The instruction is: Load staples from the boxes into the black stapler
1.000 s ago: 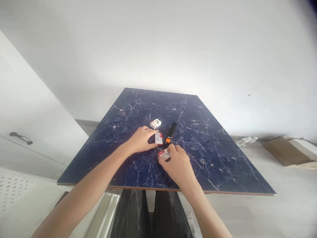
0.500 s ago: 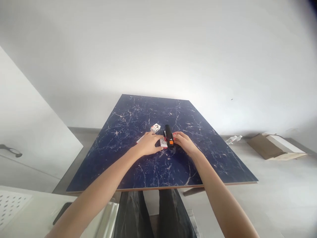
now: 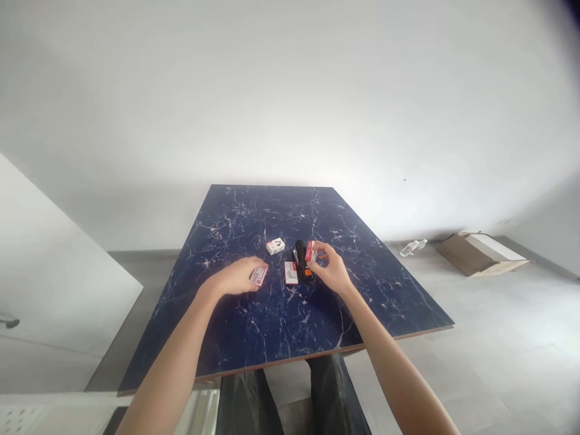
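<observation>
My left hand [image 3: 240, 276] is closed on a small red-and-white box [image 3: 259, 275] at the left of the group. In my right hand [image 3: 330, 267], pinched between thumb and fingers, is another red-and-white box [image 3: 310, 251], held over the stapler. The black stapler [image 3: 299, 254] has an orange patch [image 3: 308, 272] at its near end and is partly covered by that box. A third red-and-white box [image 3: 290, 273] lies flat just left of the stapler. Farther back sits a white box [image 3: 275, 246] with a dark picture on it.
Everything rests on a dark blue marbled table [image 3: 272, 211] set against a white wall. A cardboard box [image 3: 480, 254] and a clear plastic bottle [image 3: 413, 247] lie on the floor to the right. A white door panel [image 3: 54, 272] stands at the left.
My left hand has moved left, away from the stapler, with a box in it. My right hand has lifted a box from the stapler's right side over it. The camera view has shifted.
</observation>
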A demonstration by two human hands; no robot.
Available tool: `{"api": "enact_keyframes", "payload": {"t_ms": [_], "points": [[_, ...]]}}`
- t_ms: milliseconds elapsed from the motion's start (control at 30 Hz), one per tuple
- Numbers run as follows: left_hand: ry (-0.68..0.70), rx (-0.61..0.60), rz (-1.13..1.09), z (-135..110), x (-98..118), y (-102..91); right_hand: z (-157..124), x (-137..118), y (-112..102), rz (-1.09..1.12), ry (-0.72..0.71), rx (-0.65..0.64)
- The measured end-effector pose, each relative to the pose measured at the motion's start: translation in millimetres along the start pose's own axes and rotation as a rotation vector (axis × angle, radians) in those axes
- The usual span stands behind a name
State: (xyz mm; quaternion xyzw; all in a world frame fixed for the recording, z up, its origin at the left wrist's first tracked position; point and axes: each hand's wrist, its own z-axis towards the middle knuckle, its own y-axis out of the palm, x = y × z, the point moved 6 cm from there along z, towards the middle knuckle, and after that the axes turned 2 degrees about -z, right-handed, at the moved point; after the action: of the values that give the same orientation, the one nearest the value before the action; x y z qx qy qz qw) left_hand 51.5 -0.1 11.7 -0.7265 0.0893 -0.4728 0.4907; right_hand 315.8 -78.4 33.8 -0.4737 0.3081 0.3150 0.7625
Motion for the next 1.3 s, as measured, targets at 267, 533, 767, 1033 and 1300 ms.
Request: {"api": "enact_keyframes", "payload": {"t_ms": [267,533,767,1033,1300], "points": [[-0.038,0.281,-0.067,0.6,20.2,-20.9,8.7,-55.6,37.8,-0.365,-0.280,-0.563],[0.036,0.222,-0.061,22.3,45.7,28.7,18.6,12.3,8.2,-0.074,0.240,-0.194],[0.073,0.218,-0.056,40.5,52.8,43.3,20.7,27.0,36.6,-0.154,0.162,-0.217],[0.026,0.210,-0.025,46.3,49.2,50.1,22.8,31.5,43.4,-0.095,0.110,-0.222],[-0.021,0.193,-0.058,48.2,39.5,48.3,21.1,37.2,48.0,-0.070,0.248,-0.164]]}}
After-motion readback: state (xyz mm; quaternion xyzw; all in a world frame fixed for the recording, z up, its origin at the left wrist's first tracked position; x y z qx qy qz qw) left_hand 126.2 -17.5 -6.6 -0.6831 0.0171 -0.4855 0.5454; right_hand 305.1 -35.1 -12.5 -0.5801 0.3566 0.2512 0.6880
